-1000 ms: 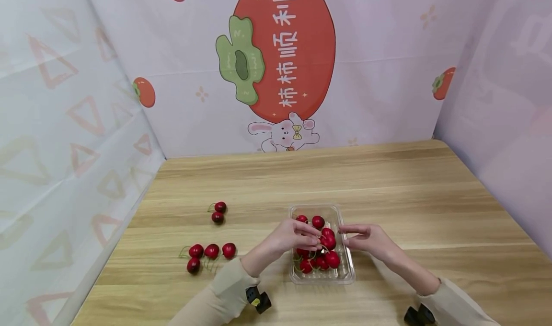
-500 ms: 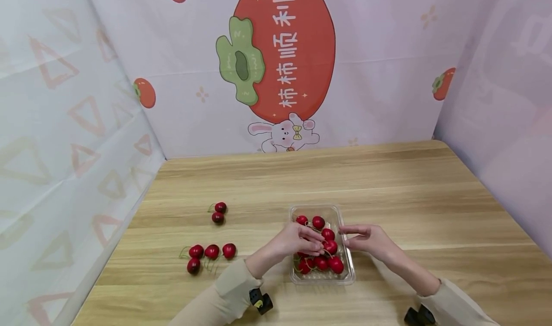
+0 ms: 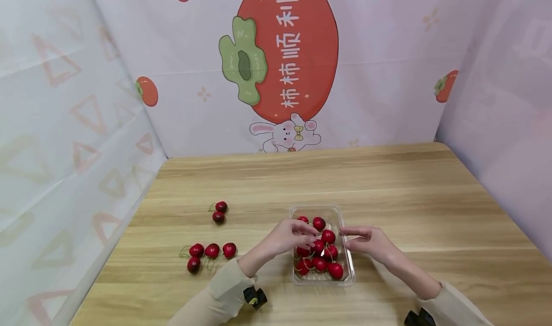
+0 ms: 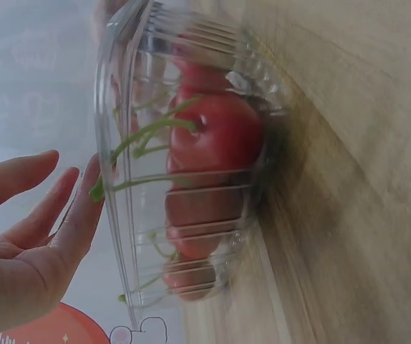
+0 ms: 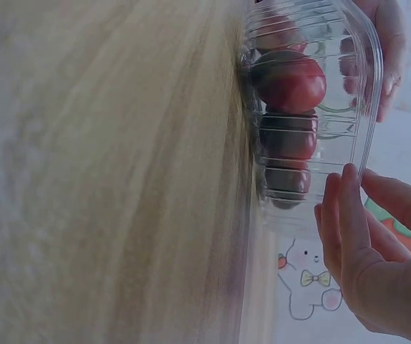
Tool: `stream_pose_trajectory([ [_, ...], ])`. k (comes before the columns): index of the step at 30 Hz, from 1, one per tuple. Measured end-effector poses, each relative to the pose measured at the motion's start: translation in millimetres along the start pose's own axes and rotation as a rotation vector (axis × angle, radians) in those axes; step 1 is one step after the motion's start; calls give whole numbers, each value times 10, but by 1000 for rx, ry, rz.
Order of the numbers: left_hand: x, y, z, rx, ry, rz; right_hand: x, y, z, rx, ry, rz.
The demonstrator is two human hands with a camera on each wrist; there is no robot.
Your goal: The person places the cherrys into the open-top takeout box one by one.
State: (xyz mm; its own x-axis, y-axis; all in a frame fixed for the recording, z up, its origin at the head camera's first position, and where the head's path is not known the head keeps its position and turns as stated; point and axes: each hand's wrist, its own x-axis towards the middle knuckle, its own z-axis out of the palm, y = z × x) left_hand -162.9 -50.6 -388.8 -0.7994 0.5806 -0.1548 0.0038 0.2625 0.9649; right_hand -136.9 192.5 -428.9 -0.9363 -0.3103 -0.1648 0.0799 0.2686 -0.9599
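Red cherries (image 3: pixel 328 237) with green stems lie in a clear plastic container (image 3: pixel 322 284) on the table, in the head view. My left hand (image 3: pixel 294 236) reaches over its left side, fingertips above the cherries, thumb and fingers apart with nothing between them. In the left wrist view, the left hand (image 4: pixel 30 236) is at the container's rim, where a stem end lies by one finger. At the right wall, my right hand (image 3: pixel 374 243) touches the rim with fairly straight fingertips. The right wrist view shows that hand's fingers (image 5: pixel 352 215) against the outer wall. Some cherries are hidden under my left hand.
Left of the container, a group of several cherries (image 3: pixel 212 250) lies on the wooden table (image 3: pixel 388 182). A pair of darker cherries (image 3: pixel 218 216) lies farther back. A printed cloth (image 3: pixel 366 100) hangs behind the table.
My left hand moves slightly right, then draws back left. Cherries at the container's right side have shifted toward the near end, and another shows beside my fingertips. My right hand stays put.
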Motion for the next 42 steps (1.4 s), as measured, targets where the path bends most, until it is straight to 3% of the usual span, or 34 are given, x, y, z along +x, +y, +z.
stream_pose_trajectory([
  [5,-107,112,-66,18,-1,8,-7,18,3,17,-6,3],
  [13,-82,-116,-305,2,30,19,7,-4,-8,26,-15,-16],
  [27,-265,-226,-748,73,124,18,11,-17,-8,25,-17,3],
  [42,-385,-338,-1338,374,273,10,8,-20,-6,9,-3,10],
])
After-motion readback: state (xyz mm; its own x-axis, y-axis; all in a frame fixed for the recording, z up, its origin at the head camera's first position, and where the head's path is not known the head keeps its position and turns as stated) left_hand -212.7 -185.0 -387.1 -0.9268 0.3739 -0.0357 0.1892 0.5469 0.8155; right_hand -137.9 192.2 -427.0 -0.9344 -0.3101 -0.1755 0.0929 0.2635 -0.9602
